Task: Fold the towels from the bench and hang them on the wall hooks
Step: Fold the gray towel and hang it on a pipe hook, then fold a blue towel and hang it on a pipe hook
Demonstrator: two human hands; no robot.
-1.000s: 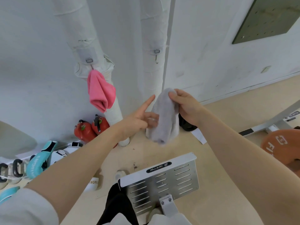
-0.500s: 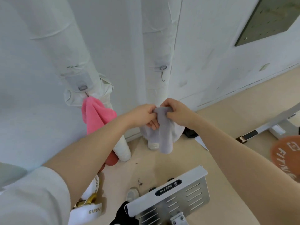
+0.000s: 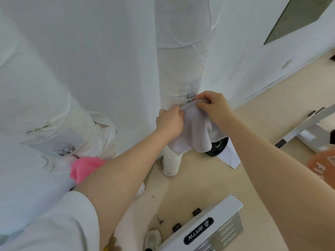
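Observation:
A folded grey towel (image 3: pixel 194 131) hangs between both my hands, its top edge raised right below the metal hook (image 3: pixel 191 96) on the right wrapped pipe (image 3: pixel 183 57). My left hand (image 3: pixel 169 122) pinches the towel's upper left edge. My right hand (image 3: pixel 213 106) grips the upper right edge, close to the hook. A pink towel (image 3: pixel 83 168) hangs from the other hook (image 3: pixel 66 151) on the left wrapped pipe, partly hidden behind my left forearm.
A white metal machine plate (image 3: pixel 204 230) with a black label lies low in front. A black weight plate (image 3: pixel 216 146) leans by the pipe's foot. At right are a grey bench frame (image 3: pixel 308 129) and an orange disc (image 3: pixel 321 163).
Both hands have taken hold of the grey towel's top edge and lifted it up to the hook on the right pipe. My view has moved closer to the wall.

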